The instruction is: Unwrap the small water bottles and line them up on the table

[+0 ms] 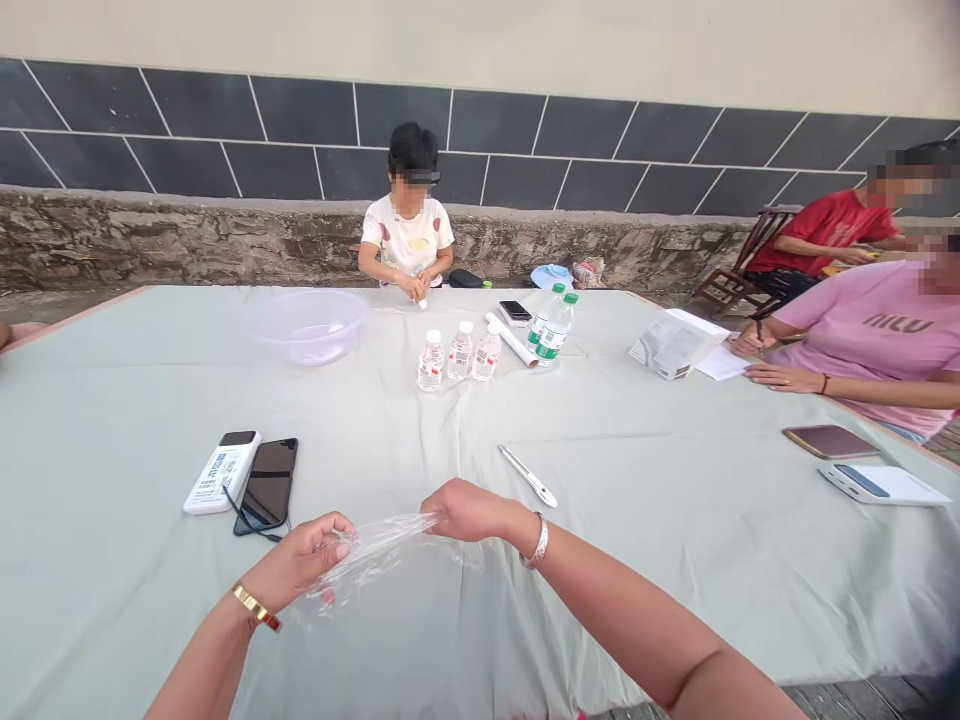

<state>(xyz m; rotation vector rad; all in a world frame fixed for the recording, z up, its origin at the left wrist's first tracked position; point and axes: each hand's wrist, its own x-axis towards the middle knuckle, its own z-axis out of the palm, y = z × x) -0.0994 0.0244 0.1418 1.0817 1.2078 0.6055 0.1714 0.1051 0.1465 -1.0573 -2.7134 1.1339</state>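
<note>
Hands: left hand (296,562), right hand (469,510) grasping clear plastic film (379,552) stretched between them
Nearest: black smartphone (268,485) just beyond left hand

Table draped in pale green cloth (127,420). Near edge: white power bank (222,472) touching black smartphone (270,484); slim white pen-shaped tool (527,476) lying apart. Mid-table: translucent lilac plastic basin (307,325), three small clear plastic bottles (461,352), two green-capped water bottles (553,325), rolled white paper tube (510,338). Far side: person in white printed T-shirt (409,235). Right: person in pink T-shirt (877,335) writing; person in red shirt (825,235) seated behind.
</note>
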